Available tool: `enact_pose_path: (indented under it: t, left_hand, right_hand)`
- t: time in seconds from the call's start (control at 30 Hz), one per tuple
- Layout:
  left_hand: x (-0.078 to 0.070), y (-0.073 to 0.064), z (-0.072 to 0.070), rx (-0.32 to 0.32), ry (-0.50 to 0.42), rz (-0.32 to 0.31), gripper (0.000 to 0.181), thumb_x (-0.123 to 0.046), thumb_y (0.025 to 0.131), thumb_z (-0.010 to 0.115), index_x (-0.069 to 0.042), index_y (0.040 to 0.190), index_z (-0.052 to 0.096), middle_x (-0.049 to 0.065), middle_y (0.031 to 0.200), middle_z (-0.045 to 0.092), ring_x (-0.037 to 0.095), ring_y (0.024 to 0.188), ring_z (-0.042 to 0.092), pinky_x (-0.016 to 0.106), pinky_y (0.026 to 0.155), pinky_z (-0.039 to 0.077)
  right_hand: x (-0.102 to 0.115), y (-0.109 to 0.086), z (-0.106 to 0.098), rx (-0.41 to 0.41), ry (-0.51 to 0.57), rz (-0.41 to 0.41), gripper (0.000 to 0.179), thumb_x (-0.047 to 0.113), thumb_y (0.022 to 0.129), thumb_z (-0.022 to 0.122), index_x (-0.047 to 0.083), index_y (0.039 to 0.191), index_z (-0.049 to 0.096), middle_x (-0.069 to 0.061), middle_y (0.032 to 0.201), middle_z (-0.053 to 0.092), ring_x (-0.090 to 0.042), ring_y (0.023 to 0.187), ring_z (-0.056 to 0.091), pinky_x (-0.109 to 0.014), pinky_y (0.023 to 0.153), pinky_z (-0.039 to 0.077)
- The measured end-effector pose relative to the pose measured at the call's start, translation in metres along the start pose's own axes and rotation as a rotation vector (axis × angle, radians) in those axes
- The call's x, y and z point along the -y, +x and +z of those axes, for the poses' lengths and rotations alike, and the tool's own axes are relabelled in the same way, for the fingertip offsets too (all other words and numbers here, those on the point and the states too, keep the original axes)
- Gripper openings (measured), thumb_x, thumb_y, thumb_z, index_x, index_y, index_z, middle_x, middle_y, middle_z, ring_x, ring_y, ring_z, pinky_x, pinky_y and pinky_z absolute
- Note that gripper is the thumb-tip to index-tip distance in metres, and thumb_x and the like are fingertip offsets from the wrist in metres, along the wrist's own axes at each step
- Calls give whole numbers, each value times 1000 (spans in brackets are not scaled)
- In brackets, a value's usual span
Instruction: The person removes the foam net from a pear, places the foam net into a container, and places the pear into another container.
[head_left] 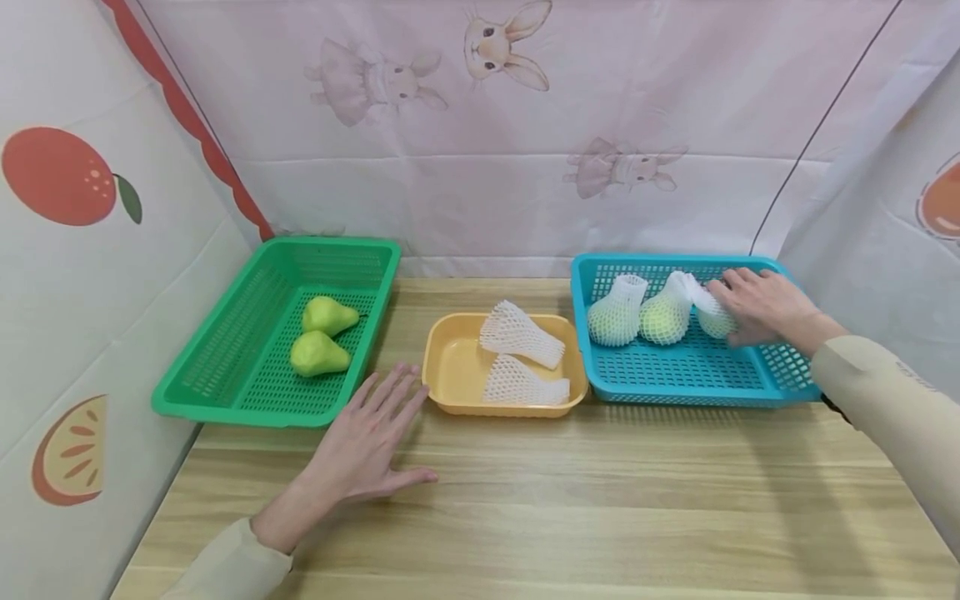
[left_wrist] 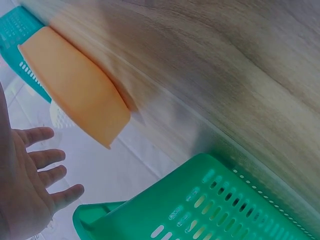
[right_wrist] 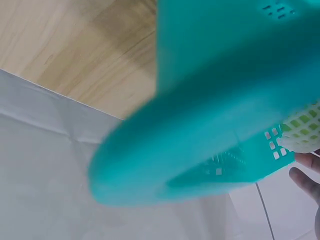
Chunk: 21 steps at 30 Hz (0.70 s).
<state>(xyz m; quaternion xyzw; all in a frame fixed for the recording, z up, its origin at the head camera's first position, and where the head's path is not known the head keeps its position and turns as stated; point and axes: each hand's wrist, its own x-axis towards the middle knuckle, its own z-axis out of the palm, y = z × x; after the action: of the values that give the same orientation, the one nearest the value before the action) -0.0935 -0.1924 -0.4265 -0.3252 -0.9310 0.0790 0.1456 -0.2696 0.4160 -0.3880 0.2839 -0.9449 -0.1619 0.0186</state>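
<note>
My right hand (head_left: pixel 765 308) is over the right part of the blue basket (head_left: pixel 675 387), its fingers and thumb about a pear in a white foam net (head_left: pixel 712 312). In the right wrist view, fingertips (right_wrist: pixel 305 180) show beside that netted pear (right_wrist: pixel 302 130); the basket rim hides much else. Two more netted pears (head_left: pixel 618 312) (head_left: pixel 666 312) lie to its left. My left hand (head_left: pixel 367 442), fingers spread and holding nothing, hovers between the green basket (head_left: pixel 262 414) and the yellow tray (head_left: pixel 450 367). In the left wrist view, the left hand's (left_wrist: pixel 30 185) fingers are extended.
Two bare pears (head_left: pixel 328 317) (head_left: pixel 318 354) lie in the green basket. The yellow tray holds two loose white foam nets (head_left: pixel 521 335) (head_left: pixel 525 383). All three containers stand on a wooden table (head_left: pixel 540 500), with a printed cloth (head_left: pixel 480 200) behind and at the sides.
</note>
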Motion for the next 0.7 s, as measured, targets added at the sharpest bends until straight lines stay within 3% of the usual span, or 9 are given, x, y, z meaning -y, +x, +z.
enact_pose_path:
  t: [0.43, 0.7]
  left_hand:
    - [-1, 1, 1, -5, -9, 4, 114, -94, 82, 46, -6, 155, 51, 19, 168, 41, 37, 158, 38, 57, 126, 38]
    - [-2, 1, 1, -2, -7, 1, 116, -96, 83, 40, -6, 156, 50, 19, 169, 39, 37, 159, 37, 58, 127, 38]
  right_hand:
    - [-6, -13, -15, -13, -31, 9, 79, 39, 68, 92, -1, 125, 55, -23, 113, 60, -38, 100, 61, -58, 78, 56]
    - [-3, -18, -30, -64, 2, 56, 85, 40, 68, 92, -3, 131, 54, -27, 115, 61, -41, 100, 61, -61, 82, 56]
